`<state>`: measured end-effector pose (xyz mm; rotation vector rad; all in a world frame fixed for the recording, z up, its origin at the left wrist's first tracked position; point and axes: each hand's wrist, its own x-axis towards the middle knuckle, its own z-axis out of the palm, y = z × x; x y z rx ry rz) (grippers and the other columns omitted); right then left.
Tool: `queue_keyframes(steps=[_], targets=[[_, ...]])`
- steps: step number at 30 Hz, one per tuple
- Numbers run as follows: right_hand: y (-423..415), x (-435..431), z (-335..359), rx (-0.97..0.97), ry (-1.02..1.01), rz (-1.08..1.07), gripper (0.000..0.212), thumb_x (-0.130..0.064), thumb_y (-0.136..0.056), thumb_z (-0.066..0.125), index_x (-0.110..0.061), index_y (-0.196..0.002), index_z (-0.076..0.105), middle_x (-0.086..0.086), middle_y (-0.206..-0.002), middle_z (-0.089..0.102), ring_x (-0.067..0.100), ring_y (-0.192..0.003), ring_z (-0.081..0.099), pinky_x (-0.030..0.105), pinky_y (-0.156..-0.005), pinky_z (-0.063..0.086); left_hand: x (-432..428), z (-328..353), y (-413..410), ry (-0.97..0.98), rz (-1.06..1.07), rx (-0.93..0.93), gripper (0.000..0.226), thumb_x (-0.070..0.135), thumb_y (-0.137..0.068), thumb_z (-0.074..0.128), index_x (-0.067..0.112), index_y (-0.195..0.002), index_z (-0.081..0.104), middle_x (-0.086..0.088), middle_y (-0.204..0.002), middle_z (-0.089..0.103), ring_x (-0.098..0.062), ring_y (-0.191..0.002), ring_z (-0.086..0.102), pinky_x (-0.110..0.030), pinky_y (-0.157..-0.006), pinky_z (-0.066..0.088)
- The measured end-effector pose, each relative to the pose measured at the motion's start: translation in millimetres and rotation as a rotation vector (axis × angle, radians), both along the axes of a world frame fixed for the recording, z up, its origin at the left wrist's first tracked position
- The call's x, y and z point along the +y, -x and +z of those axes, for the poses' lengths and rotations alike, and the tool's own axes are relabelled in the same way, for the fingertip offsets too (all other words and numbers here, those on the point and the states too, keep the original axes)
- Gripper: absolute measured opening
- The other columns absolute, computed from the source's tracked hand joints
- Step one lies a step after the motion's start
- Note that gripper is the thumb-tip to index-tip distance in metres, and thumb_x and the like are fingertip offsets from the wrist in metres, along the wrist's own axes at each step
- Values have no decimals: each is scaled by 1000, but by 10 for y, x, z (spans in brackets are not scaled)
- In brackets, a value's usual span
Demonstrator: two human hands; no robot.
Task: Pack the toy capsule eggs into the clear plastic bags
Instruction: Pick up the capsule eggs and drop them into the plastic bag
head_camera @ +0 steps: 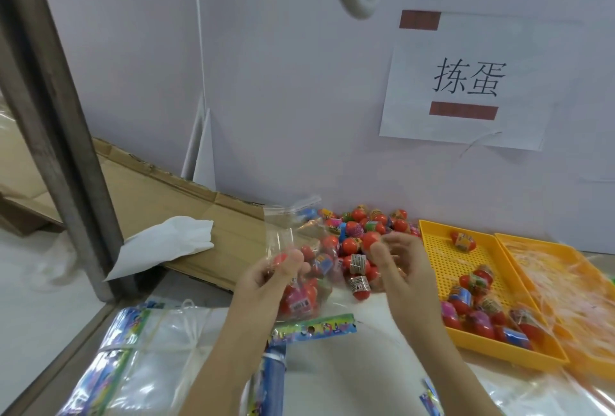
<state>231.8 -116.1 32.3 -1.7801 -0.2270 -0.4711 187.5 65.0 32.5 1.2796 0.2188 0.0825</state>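
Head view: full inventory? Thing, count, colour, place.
clear bag: one, transparent, part-filled with eggs, held up centre
loose eggs: many, mostly red with coloured wraps, heaped against wall
trays: two, yellow, right; near one holds roughly ten eggs, far one clear film
flat bags: stack, clear with printed headers, bottom left
cardboard: one, brown, flat, left
white cloth: one, on cardboard edge
sign: one, white paper, wall
post: one, grey metal, left
left hand: grips clear bag
right hand: fingers curled beside a red egg; grip unclear
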Motion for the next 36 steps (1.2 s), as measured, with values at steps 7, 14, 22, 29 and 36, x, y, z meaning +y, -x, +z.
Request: queue_keyframes(steps=[7, 14, 22, 29, 36], targets=[[255, -34, 550, -240, -21, 223, 22, -38, -87, 60, -38, -108, 63, -17, -87, 69, 1, -75, 65, 12, -65, 49, -170, -27, 64, -247, -83, -118, 50, 62, -50, 75, 33, -90, 72, 10, -83, 73, -8, -75, 71, -19, -62, 56], [293, -18, 580, -238, 387, -18, 24, -49, -74, 63, -43, -97, 59, -23, -97, 63, 3, -102, 52, 47, -94, 39, -258, -12, 115, -320, -158, -239, 43, 62, -52, 78, 44, -89, 70, 7, -82, 74, -11, -70, 71, -19, -62, 56], [276, -91, 612, -161, 473, 102, 14, -44, -82, 62, -56, -90, 60, -29, -124, 47, -5, -120, 30, 38, -103, 27, -239, -34, 105, -293, -239, -211, 54, 58, -54, 78, 31, -101, 70, 9, -92, 75, -11, -86, 72, -19, -68, 56], [252, -122, 614, -57, 554, 170, 16, -56, -81, 47, -56, -90, 59, -35, -119, 43, -7, -118, 29, 45, -109, 24, -258, -22, 109, -271, -300, -216, 39, 46, -65, 75, 29, -99, 69, 8, -88, 76, -11, -81, 73, -19, -65, 56], [203, -143, 586, -18, 581, 108, 7, -55, -79, 55, -52, -85, 54, -35, -106, 47, -7, -109, 40, 34, -103, 33, -285, -59, 91, -252, -302, -207, 57, 51, -57, 80, 28, -107, 68, 3, -97, 75, -18, -90, 72, -26, -69, 58]])
